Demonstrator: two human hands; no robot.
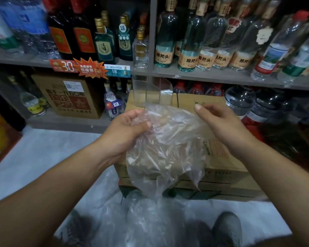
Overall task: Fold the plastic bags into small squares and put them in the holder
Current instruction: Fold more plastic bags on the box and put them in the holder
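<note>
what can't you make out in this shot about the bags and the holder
Head view only:
- Holder, lowest part: hidden behind the top edge of the plastic bag, so whether it holds folded bags is unsure.
- Pile of bags below: blurred and overlapping, count unclear.
- Cardboard box print: blurred, partly behind the bag.

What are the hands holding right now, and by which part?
Both hold one crinkled clear plastic bag by its top edge: the left hand grips the left corner, the right hand pinches the right side.
</note>
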